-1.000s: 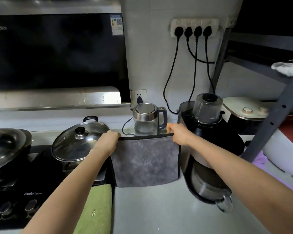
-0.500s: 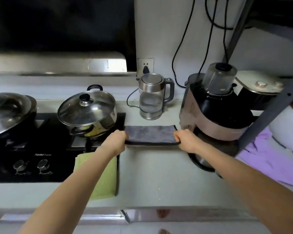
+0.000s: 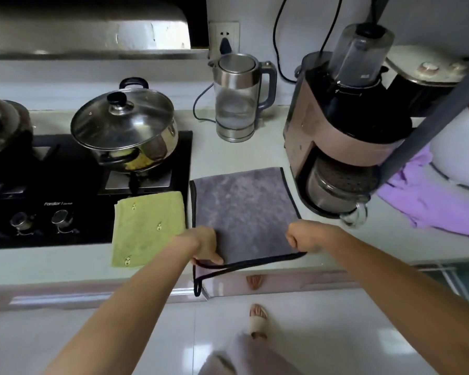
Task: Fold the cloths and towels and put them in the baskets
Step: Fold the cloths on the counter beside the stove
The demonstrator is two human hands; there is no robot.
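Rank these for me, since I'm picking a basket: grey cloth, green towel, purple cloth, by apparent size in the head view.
1. grey cloth, largest.
2. green towel.
The purple cloth is crumpled and partly hidden, so it cannot be ranked fairly.

Both hands [image 3: 205, 246] [image 3: 306, 238] forward, fingers curled.

Bare white countertop [image 3: 228, 155] lies open at twelve o'clock; the steel lidded pot [image 3: 125, 128] blocks ten, the pink-black blender machine [image 3: 336, 136] two.

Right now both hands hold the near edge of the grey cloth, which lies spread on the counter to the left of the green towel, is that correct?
Not quite: the head view shows the grey cloth lying right of the green towel. Left hand and right hand do hold its near edge.
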